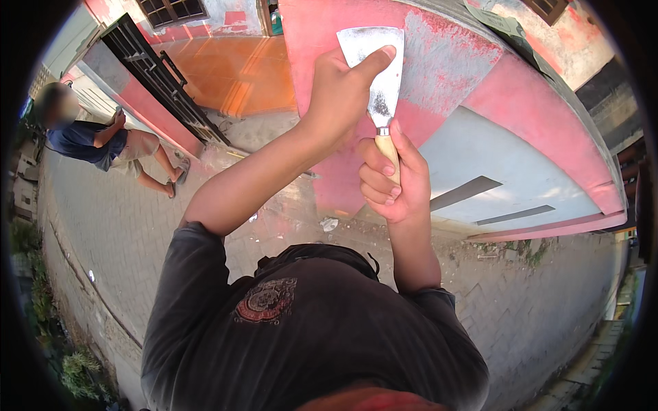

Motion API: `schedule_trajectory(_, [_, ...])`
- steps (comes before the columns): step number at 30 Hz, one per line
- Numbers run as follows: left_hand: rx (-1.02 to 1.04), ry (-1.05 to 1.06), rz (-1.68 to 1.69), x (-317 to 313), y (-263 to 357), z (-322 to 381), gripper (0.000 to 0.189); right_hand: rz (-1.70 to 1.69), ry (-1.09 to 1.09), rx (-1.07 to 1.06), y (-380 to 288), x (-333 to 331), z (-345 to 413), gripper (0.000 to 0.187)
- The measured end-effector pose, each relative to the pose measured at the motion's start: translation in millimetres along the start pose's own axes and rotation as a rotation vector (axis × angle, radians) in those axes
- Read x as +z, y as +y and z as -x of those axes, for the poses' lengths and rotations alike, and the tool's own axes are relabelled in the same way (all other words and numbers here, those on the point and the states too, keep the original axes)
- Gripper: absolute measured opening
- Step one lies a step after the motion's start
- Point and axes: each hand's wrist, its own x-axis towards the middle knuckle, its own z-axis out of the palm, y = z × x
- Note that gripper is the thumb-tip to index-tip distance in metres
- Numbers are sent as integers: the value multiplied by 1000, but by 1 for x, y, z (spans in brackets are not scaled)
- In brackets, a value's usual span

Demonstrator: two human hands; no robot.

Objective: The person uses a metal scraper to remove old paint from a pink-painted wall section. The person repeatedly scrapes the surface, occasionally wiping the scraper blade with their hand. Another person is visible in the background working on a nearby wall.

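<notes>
A putty knife (388,87) with a broad metal blade and a light wooden handle is held up before the pink wall, blade end upward. My left hand (343,90) grips the blade from its left side, the thumb lying flat on the metal face. Below it, my right hand (395,177) is closed around the wooden handle, with its fingers curled over the front. Dark marks show on the blade near the ferrule. Behind the knife, the pink painted wall (329,174) has a rough, bare grey-blue patch (442,67) at its upper right.
A person (110,136) in a dark shirt stands at the left on the paved lane (103,216), holding a small object. Near them are a black metal gate (164,82) and an orange tiled floor (221,72). Debris (329,224) lies by the wall's foot.
</notes>
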Motion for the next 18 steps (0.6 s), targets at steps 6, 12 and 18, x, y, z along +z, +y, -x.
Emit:
schedule_trajectory(6, [18,8,-49,0,-2,0,26,0,90,-11,1,5,1,49])
schedule_trajectory(12, [144,-69,68,8,9,-15,22,23,70,-65,-12,13,-19,37])
schedule_trajectory(18, [92,-28,33,15,20,-13,21,59,-3,-43,-10,25,-20,27])
